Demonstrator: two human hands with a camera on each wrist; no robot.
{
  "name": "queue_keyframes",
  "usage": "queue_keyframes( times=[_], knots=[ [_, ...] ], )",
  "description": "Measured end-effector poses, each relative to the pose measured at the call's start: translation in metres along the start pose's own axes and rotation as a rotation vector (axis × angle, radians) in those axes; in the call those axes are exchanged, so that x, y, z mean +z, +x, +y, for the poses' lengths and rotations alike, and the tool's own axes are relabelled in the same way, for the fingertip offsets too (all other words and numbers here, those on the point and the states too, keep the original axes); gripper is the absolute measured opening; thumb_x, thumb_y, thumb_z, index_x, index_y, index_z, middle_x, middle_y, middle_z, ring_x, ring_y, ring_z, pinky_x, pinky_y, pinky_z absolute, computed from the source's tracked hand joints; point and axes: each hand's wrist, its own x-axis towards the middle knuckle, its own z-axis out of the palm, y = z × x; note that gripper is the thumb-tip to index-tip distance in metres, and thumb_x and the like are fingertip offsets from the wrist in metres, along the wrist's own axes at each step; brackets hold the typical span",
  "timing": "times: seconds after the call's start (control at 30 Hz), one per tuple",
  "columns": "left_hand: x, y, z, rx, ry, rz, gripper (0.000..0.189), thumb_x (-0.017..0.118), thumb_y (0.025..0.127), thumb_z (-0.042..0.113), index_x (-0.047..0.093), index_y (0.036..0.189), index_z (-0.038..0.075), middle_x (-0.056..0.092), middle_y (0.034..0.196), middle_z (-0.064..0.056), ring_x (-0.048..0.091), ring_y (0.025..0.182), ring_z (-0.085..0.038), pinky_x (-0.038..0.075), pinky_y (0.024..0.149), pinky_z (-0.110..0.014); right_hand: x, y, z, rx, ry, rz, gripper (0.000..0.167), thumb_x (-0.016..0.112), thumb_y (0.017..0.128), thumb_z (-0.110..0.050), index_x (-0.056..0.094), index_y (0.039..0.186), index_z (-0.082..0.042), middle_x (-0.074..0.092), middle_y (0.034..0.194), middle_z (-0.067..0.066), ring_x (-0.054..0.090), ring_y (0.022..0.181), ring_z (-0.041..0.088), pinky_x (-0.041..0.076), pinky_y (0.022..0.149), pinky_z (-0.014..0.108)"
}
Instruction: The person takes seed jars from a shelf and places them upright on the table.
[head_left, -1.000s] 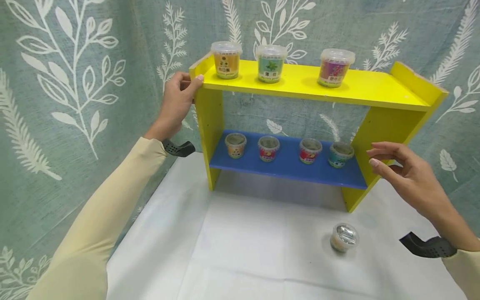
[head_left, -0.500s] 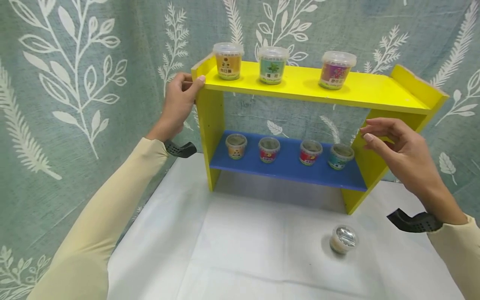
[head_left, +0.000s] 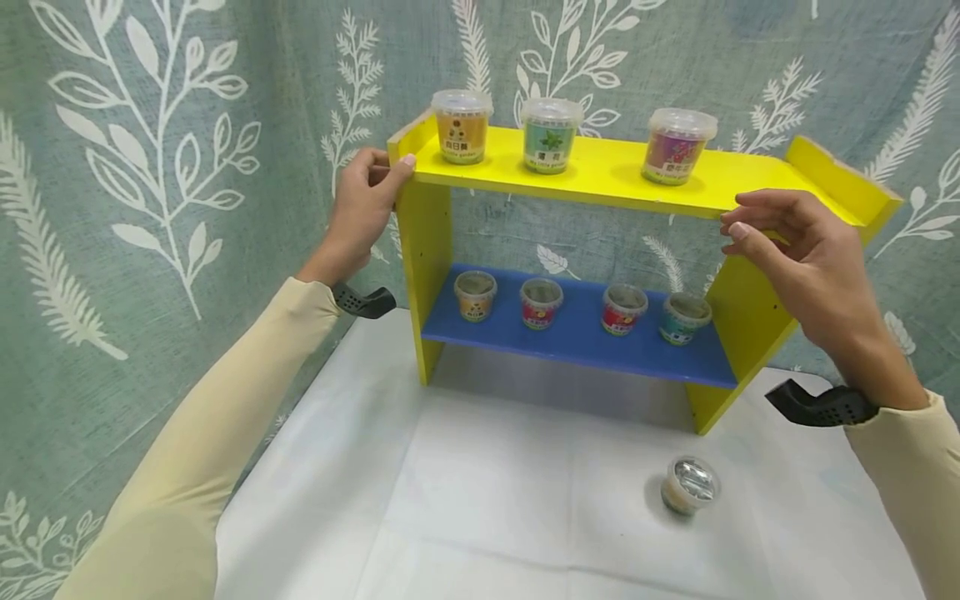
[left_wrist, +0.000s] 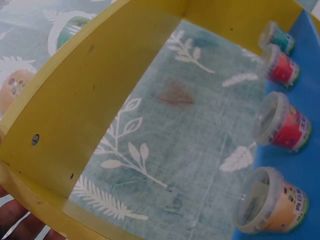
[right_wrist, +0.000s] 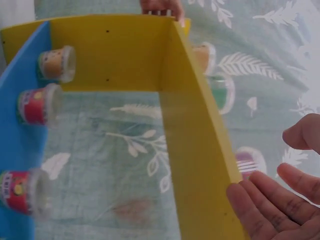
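Note:
A small yellow shelf (head_left: 600, 183) with a blue lower board stands on a white-covered table. My left hand (head_left: 363, 208) grips its upper left corner, thumb on the front edge. Near the front edge of the top board, toward the right end, my right hand (head_left: 810, 258) holds nothing, its fingers loosely bent and apart from the thumb. Along the top board stand an orange-label cup (head_left: 461, 129), a green-label cup (head_left: 550, 137) and a purple-label cup (head_left: 677, 148), all lidded. In the right wrist view, fingertips (right_wrist: 240, 195) overlap the yellow board's edge, close to the purple-label cup (right_wrist: 250, 162).
On the blue board (head_left: 570, 350) sit an orange-label cup (head_left: 475, 307), two red-label cups (head_left: 537, 315) and a teal-label cup (head_left: 680, 329). Another cup (head_left: 688, 486) with a silvery top is on the table (head_left: 510, 483) before the shelf. A leaf-patterned green curtain (head_left: 285, 108) hangs behind.
My right hand has risen from beside the shelf's right side to the level of the top board. My left hand keeps its grip on the corner.

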Motion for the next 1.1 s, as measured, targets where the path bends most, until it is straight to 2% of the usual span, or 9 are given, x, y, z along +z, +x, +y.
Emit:
queue_keyframes(
  times=[0.1,0.23,0.47,0.63,0.83,0.93,1.1],
  knots=[
    [-0.001,0.001,-0.001,0.007,-0.004,0.006,0.039,0.063,0.101,0.046,0.057,0.121,0.014,0.061,0.117,-0.007,0.059,0.102,-0.022,0.046,0.084,-0.033,0.002,0.01,-0.004,0.0,0.048,0.014,0.039,0.066,0.098,-0.001,0.059,0.136,0.0,0.066,0.118,0.016,0.068,0.099,0.021,0.053,0.085,0.017],
    [-0.001,0.003,0.0,0.014,-0.002,0.01,0.039,0.063,0.101,0.046,0.056,0.121,0.014,0.06,0.116,-0.007,0.058,0.101,-0.022,0.046,0.084,-0.033,0.003,0.025,-0.009,0.04,-0.079,0.029,0.039,0.067,0.1,-0.009,0.059,0.138,-0.007,0.065,0.123,0.01,0.067,0.103,0.02,0.052,0.086,0.015],
    [0.002,0.003,0.0,-0.012,-0.004,-0.004,0.039,0.063,0.101,0.047,0.056,0.121,0.014,0.06,0.119,-0.007,0.059,0.104,-0.023,0.047,0.085,-0.033,0.002,0.044,-0.013,0.068,0.011,0.044,0.04,0.07,0.098,-0.01,0.06,0.136,-0.005,0.065,0.12,0.01,0.067,0.102,0.02,0.055,0.083,0.018],
    [0.0,0.001,-0.001,-0.022,0.0,0.014,0.04,0.064,0.1,0.047,0.056,0.121,0.015,0.06,0.116,-0.005,0.058,0.101,-0.021,0.047,0.084,-0.033,0.003,0.054,-0.015,0.114,-0.142,0.047,0.044,0.069,0.1,-0.02,0.057,0.141,-0.011,0.064,0.122,0.003,0.066,0.103,0.017,0.051,0.085,0.013],
    [0.0,0.0,-0.002,-0.018,-0.006,0.01,0.039,0.063,0.101,0.046,0.056,0.121,0.014,0.06,0.116,-0.005,0.059,0.101,-0.022,0.047,0.084,-0.033,0.001,0.068,-0.011,0.203,-0.19,0.045,0.049,0.069,0.1,-0.027,0.055,0.146,-0.016,0.062,0.123,-0.002,0.06,0.109,0.014,0.047,0.084,0.01],
    [0.001,0.001,-0.002,-0.016,-0.01,0.008,0.039,0.063,0.101,0.046,0.056,0.121,0.014,0.061,0.117,-0.006,0.059,0.101,-0.022,0.047,0.084,-0.033,-0.002,0.076,-0.009,0.253,-0.215,0.029,0.054,0.068,0.1,-0.034,0.052,0.149,-0.019,0.059,0.131,0.003,0.059,0.112,0.015,0.048,0.083,0.011],
    [0.001,0.001,-0.002,-0.011,-0.006,0.011,0.038,0.062,0.101,0.046,0.056,0.122,0.014,0.06,0.117,-0.008,0.058,0.1,-0.021,0.046,0.083,-0.033,-0.004,0.089,-0.008,0.353,-0.269,-0.031,0.068,0.065,0.099,-0.049,0.04,0.157,-0.027,0.049,0.153,0.007,0.054,0.128,0.021,0.048,0.086,0.013]
  ],
)
